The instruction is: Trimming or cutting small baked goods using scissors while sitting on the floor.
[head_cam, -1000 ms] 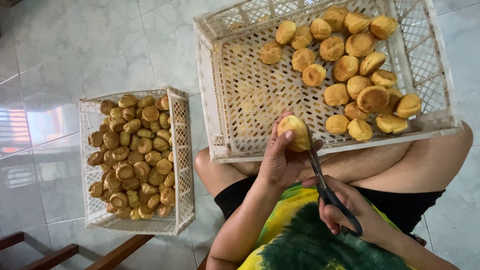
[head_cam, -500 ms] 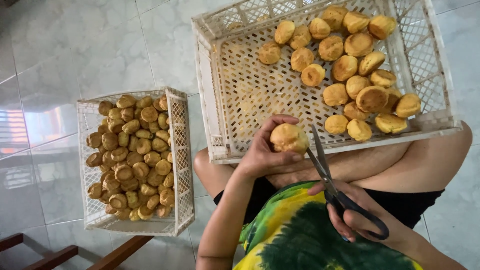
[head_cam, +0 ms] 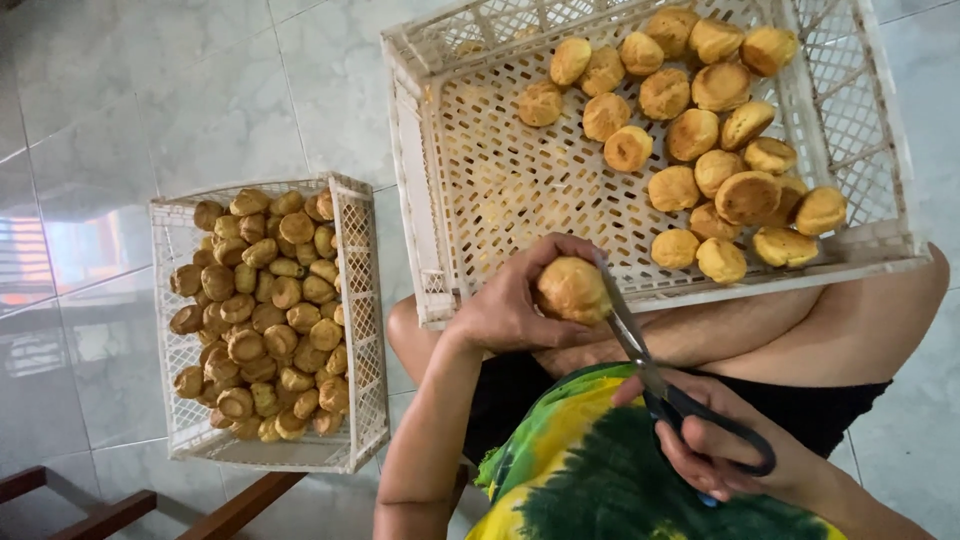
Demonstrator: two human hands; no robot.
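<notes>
My puff (head_cam: 572,290) is golden brown, like the rest. Both crates are white lattice plastic: the big crate (head_cam: 425,180) and the small crate (head_cam: 355,300). My scissors (head_cam: 690,400) have silver blades and black handles. My shirt (head_cam: 600,470) is tie-dyed green, yellow and dark. The floor (head_cam: 150,90) is pale grey marbled tile.

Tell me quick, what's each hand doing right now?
Left hand: closed around a round golden pastry.
Right hand: closed on the black handles of the scissors, blades at the pastry.
</notes>
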